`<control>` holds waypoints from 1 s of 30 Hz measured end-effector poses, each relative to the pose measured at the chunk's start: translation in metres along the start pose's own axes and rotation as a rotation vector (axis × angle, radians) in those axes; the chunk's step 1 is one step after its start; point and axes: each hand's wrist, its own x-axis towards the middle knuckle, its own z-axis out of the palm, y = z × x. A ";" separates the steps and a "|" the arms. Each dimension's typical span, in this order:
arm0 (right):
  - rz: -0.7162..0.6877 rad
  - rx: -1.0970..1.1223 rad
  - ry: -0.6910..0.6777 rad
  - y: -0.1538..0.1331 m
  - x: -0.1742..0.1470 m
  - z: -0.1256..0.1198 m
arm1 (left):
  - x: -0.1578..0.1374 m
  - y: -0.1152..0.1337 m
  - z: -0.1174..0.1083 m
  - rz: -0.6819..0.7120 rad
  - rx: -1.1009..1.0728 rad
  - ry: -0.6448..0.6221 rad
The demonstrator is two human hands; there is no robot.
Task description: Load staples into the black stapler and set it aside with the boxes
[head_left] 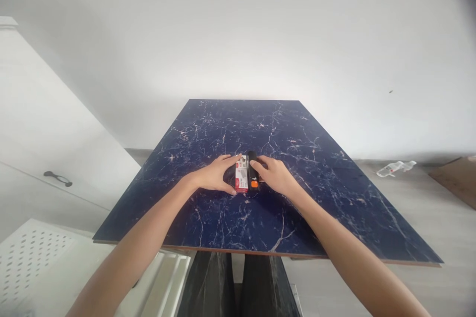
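A small red and white box (241,174), which looks like a staples box, lies on the dark blue marble-patterned table (238,223). My left hand (217,174) curves around it, with the index fingertip at its far end and the thumb at its near end. Close along the box's right side is a black stapler (254,171) with an orange patch near its front. My right hand (274,173) grips the stapler from the right, thumb on top and fingers behind its far side. The two items sit side by side, with their long sides pointing away from me.
A white wall (238,34) rises behind the table. At left stands a white cabinet (44,133) with a dark handle, and a perforated white panel (33,257) below. A clear plastic bottle (396,168) lies on the floor at right, near a cardboard box (457,178).
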 end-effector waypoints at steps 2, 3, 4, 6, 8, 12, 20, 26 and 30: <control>-0.002 -0.033 0.002 -0.003 -0.001 -0.001 | 0.001 0.000 0.001 0.017 -0.003 0.011; -0.005 -0.045 0.001 -0.004 -0.001 -0.001 | 0.002 0.000 0.001 0.024 -0.005 0.018; -0.009 -0.057 0.000 -0.005 -0.001 -0.001 | 0.002 0.000 0.002 0.027 -0.006 0.023; -0.023 -0.085 0.005 -0.007 -0.001 -0.001 | 0.003 -0.001 0.003 0.031 -0.001 0.026; -0.031 -0.116 0.022 -0.009 -0.002 -0.001 | 0.002 0.000 0.004 0.033 0.005 0.026; -0.017 -0.180 0.067 -0.015 -0.006 0.002 | 0.001 0.001 0.003 0.013 0.005 -0.015; 0.012 -0.220 0.081 -0.017 -0.007 0.009 | 0.004 0.002 0.009 0.091 0.022 0.045; 0.061 -0.244 0.094 -0.015 -0.007 0.002 | 0.010 0.012 0.016 0.121 0.019 0.124; 0.120 -0.273 0.095 -0.002 -0.007 -0.017 | 0.033 0.025 0.023 0.149 0.050 0.137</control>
